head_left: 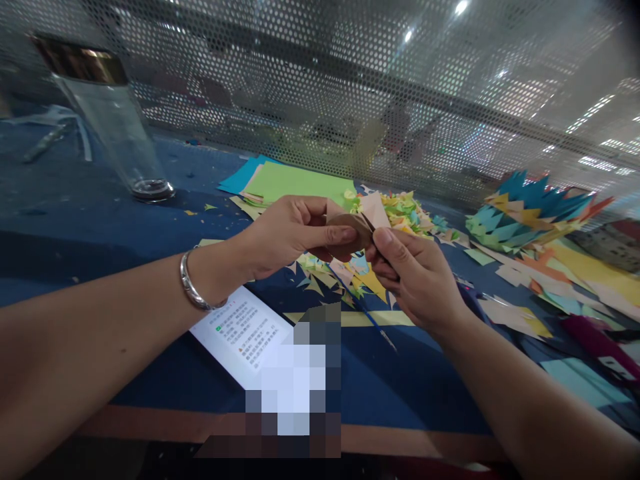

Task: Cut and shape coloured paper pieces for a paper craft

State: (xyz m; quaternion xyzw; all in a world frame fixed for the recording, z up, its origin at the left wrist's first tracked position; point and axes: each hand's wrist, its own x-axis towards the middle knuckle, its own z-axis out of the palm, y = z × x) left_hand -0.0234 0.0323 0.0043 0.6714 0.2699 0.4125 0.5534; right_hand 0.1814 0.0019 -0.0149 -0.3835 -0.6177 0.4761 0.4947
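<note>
In the middle of the head view, my left hand (295,233), with a silver bangle on its wrist, pinches a small folded paper piece (345,233) between thumb and fingers. My right hand (420,277) grips the right edge of the same piece with its thumb on top. The paper looks brownish in shadow, with a pale pink flap (376,209) standing up from it. Its lower folds are partly hidden by my fingers. Both hands are raised over a blue table (420,380), above cut paper scraps (315,273) and a slim pen-like tool (370,310).
A lit phone or tablet (240,333) lies below my left wrist, partly blurred out. Behind are green sheets (300,183), a glass bottle (115,127) and a perforated metal screen (280,87). To the right are a spiky paper crown (525,217) and a magenta tool (595,340).
</note>
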